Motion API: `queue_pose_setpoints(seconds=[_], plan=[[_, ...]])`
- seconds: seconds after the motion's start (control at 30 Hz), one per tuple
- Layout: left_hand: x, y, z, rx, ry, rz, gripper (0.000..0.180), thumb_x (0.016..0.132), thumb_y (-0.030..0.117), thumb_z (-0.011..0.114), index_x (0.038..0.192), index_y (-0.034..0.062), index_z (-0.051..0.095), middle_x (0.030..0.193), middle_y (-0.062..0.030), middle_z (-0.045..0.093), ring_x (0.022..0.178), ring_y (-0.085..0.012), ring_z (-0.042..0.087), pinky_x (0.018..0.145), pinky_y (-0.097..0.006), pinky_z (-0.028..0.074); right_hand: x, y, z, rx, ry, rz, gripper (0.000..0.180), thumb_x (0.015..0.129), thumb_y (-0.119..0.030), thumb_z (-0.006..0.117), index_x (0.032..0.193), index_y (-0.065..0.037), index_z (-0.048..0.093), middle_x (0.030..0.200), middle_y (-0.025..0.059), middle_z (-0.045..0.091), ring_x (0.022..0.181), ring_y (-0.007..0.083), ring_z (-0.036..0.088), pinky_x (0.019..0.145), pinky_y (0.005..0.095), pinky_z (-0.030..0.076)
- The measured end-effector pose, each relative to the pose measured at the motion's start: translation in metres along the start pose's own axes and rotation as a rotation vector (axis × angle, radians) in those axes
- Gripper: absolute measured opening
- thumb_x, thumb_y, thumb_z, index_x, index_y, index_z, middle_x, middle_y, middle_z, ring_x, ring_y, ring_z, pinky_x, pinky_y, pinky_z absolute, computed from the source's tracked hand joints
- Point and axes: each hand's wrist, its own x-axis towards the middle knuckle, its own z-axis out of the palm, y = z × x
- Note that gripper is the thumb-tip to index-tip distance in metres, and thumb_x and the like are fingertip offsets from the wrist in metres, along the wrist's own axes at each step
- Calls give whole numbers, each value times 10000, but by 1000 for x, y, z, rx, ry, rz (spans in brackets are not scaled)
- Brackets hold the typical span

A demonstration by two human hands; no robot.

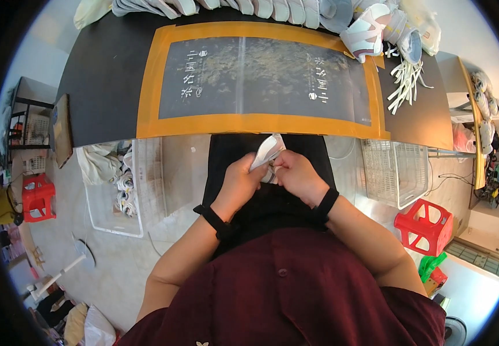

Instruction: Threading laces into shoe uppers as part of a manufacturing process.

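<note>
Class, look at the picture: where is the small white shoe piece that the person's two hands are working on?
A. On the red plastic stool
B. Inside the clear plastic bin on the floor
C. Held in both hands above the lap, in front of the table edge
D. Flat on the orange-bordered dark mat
C: the left hand and right hand both grip the small white shoe piece over the dark lap, short of the orange-bordered dark mat.

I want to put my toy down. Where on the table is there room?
The dark mat with the orange border, in the middle of the table, lies bare. So does the black strip to its left. The far edge is crowded with white shoes, and loose white laces fill the right corner.
</note>
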Motion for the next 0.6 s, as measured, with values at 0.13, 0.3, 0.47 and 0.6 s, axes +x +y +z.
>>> queue_pose_setpoints(seconds=[0.13,0.3,0.47,0.6], plan=[[5,-7,-3,23,-13,-70,153,926,138,630,995,2,632,765,-26,619,586,-81,529,541,-241,442,-7,-11,14,-743,149,-434,144,846,-42,535,976,-12,588,771,164,651,701,297,666,624,404,513],[3,-3,-3,-15,-9,-70,155,931,140,619,1012,9,633,777,-19,622,605,-72,528,541,-235,441,13,-3,-1,-77,-53,59,199,826,-59,558,1022,-27,574,839,197,663,792,355,675,662,452,535],[5,-16,-3,-38,2,-8,147,916,135,613,1002,16,616,732,-82,613,578,-126,564,523,-295,453,-5,-13,13,-911,85,-520,101,829,-45,547,913,-23,599,842,187,666,780,353,676,660,433,532],[3,-4,-6,-18,-19,-83,152,932,122,599,1035,17,634,838,-30,625,620,-83,531,536,-237,445,13,-11,-1,-301,-27,-96,156,833,-52,557,984,-15,570,844,185,658,763,366,666,665,441,539]])
